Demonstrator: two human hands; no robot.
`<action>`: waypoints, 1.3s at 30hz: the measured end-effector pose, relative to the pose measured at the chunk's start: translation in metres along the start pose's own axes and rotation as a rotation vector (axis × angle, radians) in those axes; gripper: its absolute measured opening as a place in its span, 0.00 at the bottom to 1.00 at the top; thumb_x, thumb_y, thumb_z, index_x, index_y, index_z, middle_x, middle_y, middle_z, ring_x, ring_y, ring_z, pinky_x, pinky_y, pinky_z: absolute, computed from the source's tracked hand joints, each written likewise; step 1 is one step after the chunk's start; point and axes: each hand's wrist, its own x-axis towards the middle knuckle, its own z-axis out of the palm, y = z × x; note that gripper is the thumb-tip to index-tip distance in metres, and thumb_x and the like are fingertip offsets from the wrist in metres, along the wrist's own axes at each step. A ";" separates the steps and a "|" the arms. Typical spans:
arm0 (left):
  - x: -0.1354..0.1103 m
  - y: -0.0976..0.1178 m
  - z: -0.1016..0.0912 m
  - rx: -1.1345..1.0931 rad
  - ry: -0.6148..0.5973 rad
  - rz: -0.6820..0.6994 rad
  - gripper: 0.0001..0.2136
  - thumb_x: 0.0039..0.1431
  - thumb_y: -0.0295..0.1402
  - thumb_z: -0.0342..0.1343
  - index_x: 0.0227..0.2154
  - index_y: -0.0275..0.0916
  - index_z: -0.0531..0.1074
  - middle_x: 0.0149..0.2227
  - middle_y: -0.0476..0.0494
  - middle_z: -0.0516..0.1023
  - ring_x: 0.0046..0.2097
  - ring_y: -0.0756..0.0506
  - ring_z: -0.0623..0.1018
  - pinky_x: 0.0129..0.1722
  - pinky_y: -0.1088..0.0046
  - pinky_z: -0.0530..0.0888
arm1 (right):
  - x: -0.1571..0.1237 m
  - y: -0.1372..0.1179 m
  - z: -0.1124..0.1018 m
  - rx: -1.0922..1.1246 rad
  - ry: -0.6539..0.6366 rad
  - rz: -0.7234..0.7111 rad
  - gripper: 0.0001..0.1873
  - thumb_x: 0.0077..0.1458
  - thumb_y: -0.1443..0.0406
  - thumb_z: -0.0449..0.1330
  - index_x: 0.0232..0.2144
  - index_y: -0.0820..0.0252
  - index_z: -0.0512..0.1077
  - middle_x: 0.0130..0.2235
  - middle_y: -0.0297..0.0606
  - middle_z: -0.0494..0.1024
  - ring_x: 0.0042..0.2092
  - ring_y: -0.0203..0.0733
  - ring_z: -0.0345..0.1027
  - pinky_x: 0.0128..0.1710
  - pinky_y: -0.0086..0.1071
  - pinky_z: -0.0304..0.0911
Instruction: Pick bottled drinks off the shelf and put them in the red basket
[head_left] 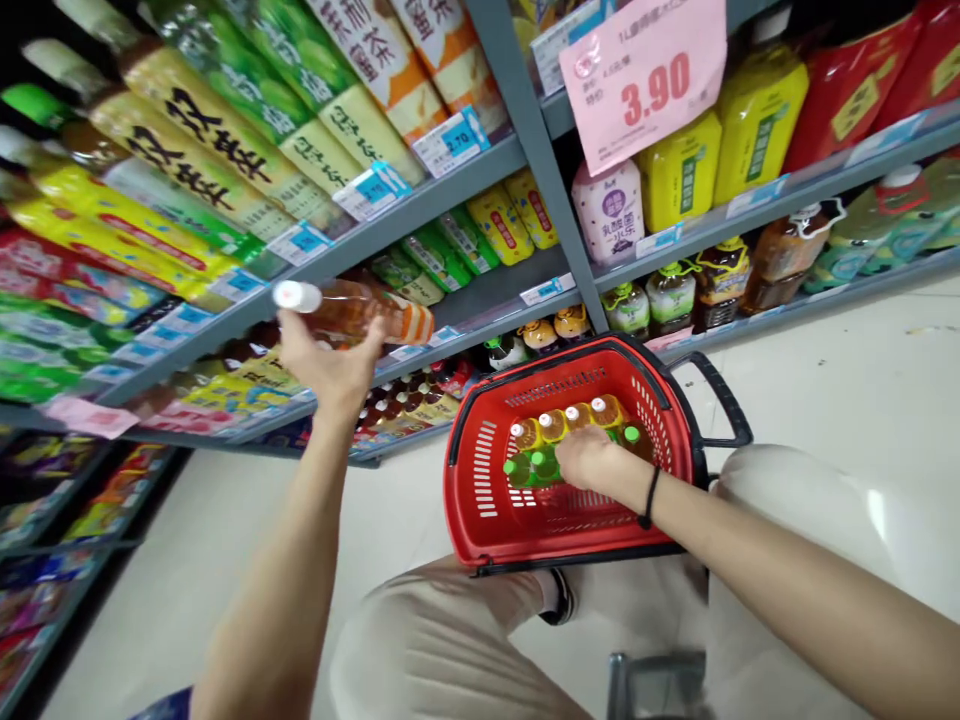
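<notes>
My left hand (330, 360) is closed around a bottle of brown drink (352, 305) with a white cap and an orange-striped label. It is tilted on its side in front of the shelves, cap to the left. Lower and to the right, my right hand (589, 458) reaches into a red shopping basket (480, 530). Its fingers curl down among the bottles, and what they hold, if anything, is hidden. Upright in the basket stand white-capped bottles (553, 425) in a back row and green-capped bottles (544, 465) in front.
Grey shelves (480, 185) full of drinks run along the back, with bottles (187, 130) leaning on the upper left. A pink price sign (645, 85) hangs at upper right. The basket's black handle (731, 400) sticks out right. My knees (420, 650) flank the basket's near side.
</notes>
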 end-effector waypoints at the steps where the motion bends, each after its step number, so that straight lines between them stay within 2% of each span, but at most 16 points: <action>1: -0.008 0.015 -0.006 -0.151 0.088 0.026 0.38 0.40 0.42 0.74 0.54 0.32 0.68 0.49 0.41 0.76 0.50 0.39 0.77 0.58 0.60 0.74 | -0.003 -0.002 -0.006 0.047 0.044 0.020 0.12 0.58 0.67 0.63 0.39 0.72 0.83 0.39 0.66 0.85 0.47 0.67 0.83 0.48 0.55 0.77; 3: -0.027 0.047 -0.016 -0.528 0.194 -0.018 0.37 0.43 0.40 0.70 0.57 0.34 0.67 0.48 0.43 0.76 0.47 0.43 0.77 0.50 0.67 0.75 | -0.008 -0.002 -0.020 0.148 0.165 0.069 0.19 0.68 0.63 0.55 0.42 0.71 0.83 0.46 0.68 0.84 0.53 0.67 0.81 0.55 0.56 0.73; 5: -0.049 0.075 -0.025 -0.827 0.165 -0.249 0.25 0.43 0.38 0.68 0.45 0.37 0.72 0.42 0.48 0.76 0.41 0.47 0.77 0.46 0.71 0.75 | -0.008 0.000 -0.032 0.247 0.288 0.121 0.34 0.77 0.56 0.40 0.46 0.73 0.82 0.50 0.70 0.83 0.57 0.68 0.79 0.58 0.57 0.70; 7: -0.074 0.093 -0.030 -1.028 -0.079 -0.547 0.18 0.45 0.41 0.67 0.36 0.39 0.71 0.37 0.48 0.76 0.37 0.48 0.77 0.41 0.72 0.75 | -0.003 0.001 -0.039 0.350 0.341 0.134 0.46 0.77 0.52 0.27 0.48 0.72 0.81 0.49 0.66 0.84 0.55 0.62 0.81 0.57 0.50 0.72; 9: -0.103 0.100 -0.029 -1.078 -0.234 -0.759 0.20 0.45 0.45 0.69 0.38 0.40 0.73 0.37 0.48 0.78 0.36 0.46 0.78 0.39 0.71 0.76 | 0.003 -0.003 -0.035 0.626 0.280 0.104 0.51 0.76 0.50 0.20 0.49 0.69 0.79 0.46 0.58 0.86 0.47 0.52 0.84 0.50 0.40 0.75; 11: -0.131 0.101 -0.025 -1.018 -0.289 -0.870 0.25 0.40 0.45 0.74 0.42 0.41 0.75 0.37 0.48 0.80 0.34 0.45 0.80 0.38 0.69 0.77 | 0.007 -0.012 -0.021 1.110 0.129 0.050 0.48 0.76 0.45 0.25 0.49 0.67 0.79 0.44 0.52 0.87 0.41 0.47 0.83 0.45 0.37 0.76; 13: -0.154 0.099 -0.021 -0.961 -0.345 -0.963 0.30 0.36 0.44 0.78 0.43 0.40 0.77 0.36 0.47 0.82 0.35 0.45 0.81 0.40 0.69 0.78 | 0.008 -0.021 -0.002 1.456 0.041 0.017 0.41 0.76 0.42 0.36 0.49 0.63 0.79 0.42 0.46 0.88 0.40 0.45 0.82 0.47 0.36 0.76; 16: -0.171 0.098 -0.020 -0.970 -0.457 -1.077 0.27 0.38 0.48 0.80 0.36 0.38 0.78 0.34 0.46 0.82 0.36 0.46 0.81 0.42 0.71 0.77 | 0.004 -0.028 0.018 1.580 0.025 0.061 0.39 0.74 0.39 0.41 0.49 0.61 0.79 0.39 0.42 0.87 0.38 0.46 0.82 0.45 0.37 0.77; 20: -0.172 0.099 -0.032 -1.039 -0.497 -1.083 0.24 0.47 0.52 0.78 0.36 0.38 0.79 0.38 0.42 0.84 0.42 0.43 0.83 0.48 0.68 0.79 | -0.007 -0.025 0.020 1.507 -0.056 -0.031 0.38 0.69 0.35 0.50 0.50 0.62 0.79 0.42 0.45 0.88 0.41 0.48 0.83 0.45 0.37 0.77; 23: -0.173 0.098 -0.041 -1.034 -0.437 -0.990 0.28 0.55 0.59 0.71 0.45 0.39 0.80 0.49 0.36 0.85 0.54 0.35 0.83 0.57 0.60 0.79 | -0.014 -0.025 0.011 1.372 -0.002 -0.120 0.33 0.63 0.39 0.63 0.50 0.62 0.79 0.44 0.44 0.87 0.43 0.48 0.83 0.45 0.34 0.76; 25: -0.175 0.097 -0.048 -1.008 -0.454 -0.802 0.31 0.63 0.60 0.64 0.58 0.42 0.76 0.63 0.34 0.78 0.66 0.32 0.77 0.66 0.55 0.74 | -0.017 -0.027 0.002 1.338 0.035 -0.137 0.34 0.60 0.38 0.64 0.50 0.62 0.78 0.43 0.45 0.87 0.43 0.50 0.83 0.46 0.36 0.76; 28: -0.179 0.098 -0.058 -0.874 -0.545 -0.376 0.45 0.66 0.59 0.61 0.78 0.46 0.52 0.79 0.32 0.54 0.78 0.30 0.56 0.77 0.47 0.57 | -0.022 -0.029 -0.013 1.358 -0.035 -0.074 0.41 0.60 0.34 0.54 0.50 0.64 0.78 0.40 0.49 0.87 0.45 0.56 0.83 0.48 0.43 0.77; 30: -0.179 0.102 -0.066 -0.718 -0.577 -0.126 0.56 0.63 0.62 0.63 0.80 0.45 0.37 0.81 0.30 0.41 0.80 0.28 0.47 0.78 0.42 0.52 | -0.025 -0.029 -0.022 1.359 -0.058 -0.055 0.45 0.60 0.33 0.46 0.52 0.64 0.77 0.41 0.51 0.87 0.49 0.59 0.83 0.50 0.46 0.78; 33: -0.177 0.115 -0.076 -0.544 -0.587 0.119 0.62 0.62 0.65 0.61 0.80 0.41 0.25 0.81 0.26 0.33 0.80 0.26 0.43 0.77 0.39 0.56 | -0.032 -0.026 -0.028 1.322 0.068 -0.108 0.49 0.61 0.33 0.38 0.57 0.62 0.76 0.44 0.51 0.87 0.53 0.59 0.81 0.52 0.48 0.77; 37: -0.171 0.132 -0.083 -0.455 -0.447 0.421 0.64 0.60 0.69 0.60 0.80 0.36 0.27 0.80 0.22 0.27 0.79 0.20 0.39 0.75 0.31 0.53 | -0.041 -0.026 -0.031 1.253 0.273 -0.157 0.54 0.61 0.33 0.27 0.62 0.57 0.74 0.43 0.51 0.86 0.55 0.62 0.78 0.53 0.55 0.77; 39: -0.168 0.136 -0.083 -0.375 -0.361 0.612 0.65 0.55 0.70 0.61 0.80 0.37 0.33 0.80 0.23 0.32 0.78 0.16 0.37 0.72 0.22 0.49 | -0.045 -0.027 -0.037 1.172 0.306 -0.140 0.59 0.60 0.35 0.18 0.63 0.56 0.74 0.40 0.53 0.85 0.56 0.63 0.77 0.53 0.56 0.75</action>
